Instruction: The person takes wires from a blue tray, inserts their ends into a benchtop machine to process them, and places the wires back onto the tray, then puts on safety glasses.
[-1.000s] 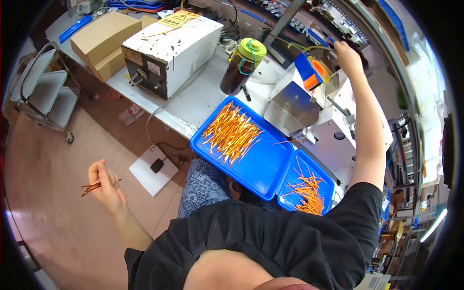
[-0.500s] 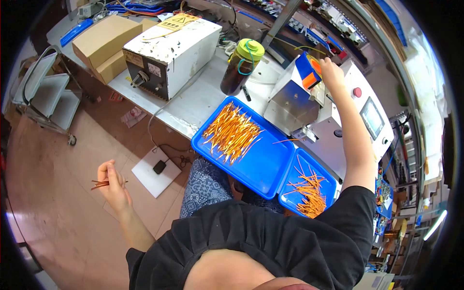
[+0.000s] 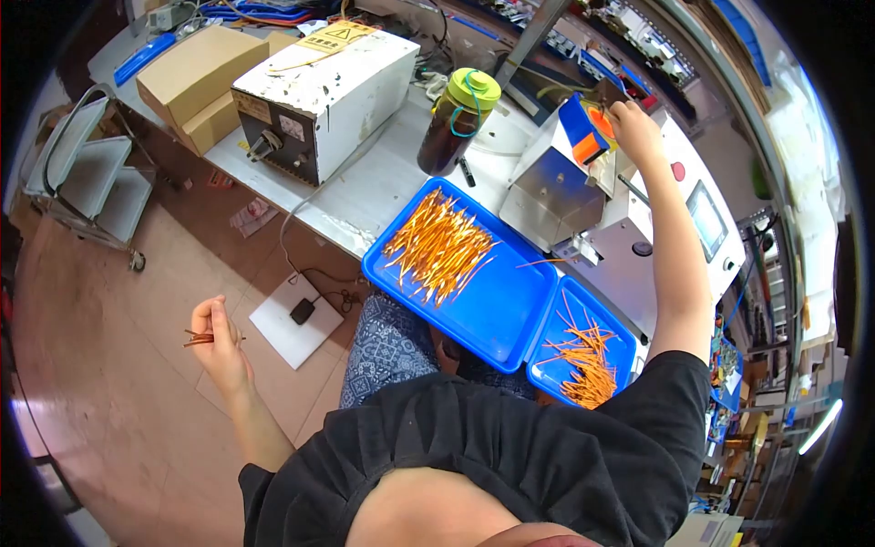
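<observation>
My left hand [image 3: 224, 357] is held out over the floor, fingers closed around a few short orange-brown wires [image 3: 202, 338]. My right hand [image 3: 635, 133] reaches to the top of the white machine [image 3: 623, 244], beside an orange roll in a blue holder [image 3: 574, 126]. Its fingers are pinched together; what they hold, if anything, I cannot make out. Many short orange wires [image 3: 439, 244] lie bunched in the large blue tray [image 3: 497, 339]. More orange wires [image 3: 591, 369] are heaped in the smaller blue tray [image 3: 622, 330]. One thin wire [image 3: 541, 263] sticks out at the machine's front.
A dark bottle with a green lid [image 3: 454, 128] stands behind the large tray, near a black marker [image 3: 468, 172]. Left on the bench are a white metal box [image 3: 342, 96] and cardboard boxes [image 3: 196, 82]. A trolley [image 3: 91, 173] and a white board with a pedal [image 3: 293, 330] are on the floor.
My right hand has shifted slightly right at the machine's top, beside the orange roll. The left hand has moved a little to the right and up, still with the wires. The trays look unchanged.
</observation>
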A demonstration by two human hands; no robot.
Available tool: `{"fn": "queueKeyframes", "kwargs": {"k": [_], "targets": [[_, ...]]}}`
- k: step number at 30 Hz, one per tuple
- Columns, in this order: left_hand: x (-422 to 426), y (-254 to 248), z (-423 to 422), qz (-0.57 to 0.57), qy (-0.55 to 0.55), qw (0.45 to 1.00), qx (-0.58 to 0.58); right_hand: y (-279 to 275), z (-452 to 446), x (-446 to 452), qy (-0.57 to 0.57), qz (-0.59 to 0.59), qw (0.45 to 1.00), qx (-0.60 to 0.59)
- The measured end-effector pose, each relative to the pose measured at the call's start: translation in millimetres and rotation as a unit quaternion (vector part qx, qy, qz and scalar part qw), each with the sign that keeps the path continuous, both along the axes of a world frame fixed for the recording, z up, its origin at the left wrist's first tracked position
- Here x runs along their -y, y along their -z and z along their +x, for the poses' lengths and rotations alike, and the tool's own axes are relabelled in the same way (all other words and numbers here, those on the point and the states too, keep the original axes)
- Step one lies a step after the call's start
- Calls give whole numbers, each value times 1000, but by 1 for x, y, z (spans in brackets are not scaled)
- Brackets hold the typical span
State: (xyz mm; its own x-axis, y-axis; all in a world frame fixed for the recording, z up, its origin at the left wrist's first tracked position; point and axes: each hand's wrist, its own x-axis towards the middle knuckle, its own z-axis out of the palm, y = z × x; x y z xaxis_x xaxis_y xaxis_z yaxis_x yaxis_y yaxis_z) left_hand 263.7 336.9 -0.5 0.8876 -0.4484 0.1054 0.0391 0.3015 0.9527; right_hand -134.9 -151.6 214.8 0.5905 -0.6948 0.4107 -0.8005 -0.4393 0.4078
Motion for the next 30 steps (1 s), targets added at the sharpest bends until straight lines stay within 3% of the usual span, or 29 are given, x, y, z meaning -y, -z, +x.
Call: {"fn": "queueKeyframes", "kwargs": {"k": [12,24,27,30], "targets": [[8,7,-3,19,0,1000,11,-2,6,0,12,13,1000,5],[17,-2,4,18,4,999,32,-14,21,-23,-66,-7,997,35],[27,-41,18,-34,-1,997,65,-15,38,-9,-107,-16,992,63],[40,-78,15,-110,33,983,141,2,78,21,-97,137,949,267]]}}
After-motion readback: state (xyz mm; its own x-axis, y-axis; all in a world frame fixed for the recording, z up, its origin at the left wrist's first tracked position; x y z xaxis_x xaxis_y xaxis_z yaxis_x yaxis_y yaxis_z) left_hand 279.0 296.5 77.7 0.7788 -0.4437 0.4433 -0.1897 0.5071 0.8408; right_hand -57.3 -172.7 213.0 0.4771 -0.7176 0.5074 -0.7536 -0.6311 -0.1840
